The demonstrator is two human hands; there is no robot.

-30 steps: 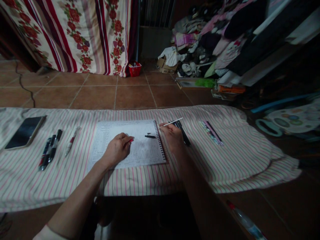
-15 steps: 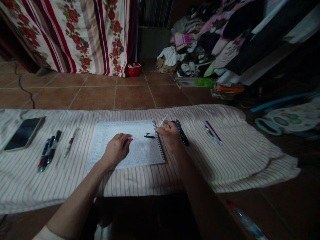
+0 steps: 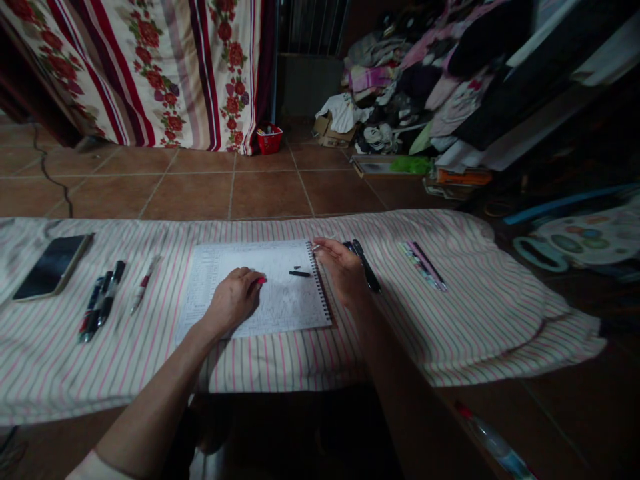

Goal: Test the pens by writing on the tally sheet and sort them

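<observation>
My left hand (image 3: 233,301) rests closed on a spiral notebook (image 3: 260,288) and pinches a small red piece (image 3: 261,281). My right hand (image 3: 344,269) hovers at the notebook's right spiral edge, fingers curled round a thin white rod, of which only a short tip (image 3: 315,248) shows. A small black pen part (image 3: 300,273) lies on the page between both hands. A black pen (image 3: 367,265) lies just right of my right hand on the striped cloth (image 3: 450,320).
Several pens (image 3: 100,300) and a red-white pen (image 3: 143,287) lie left of the notebook, with a phone (image 3: 53,265) at far left. Coloured pens (image 3: 423,265) lie to the right. Tiled floor, a red basket (image 3: 270,139) and piled clothes lie beyond. A bottle (image 3: 493,441) lies at lower right.
My right hand has turned the thin white rod from pointing up and right to mostly hidden in the hand. My left hand has stayed still.
</observation>
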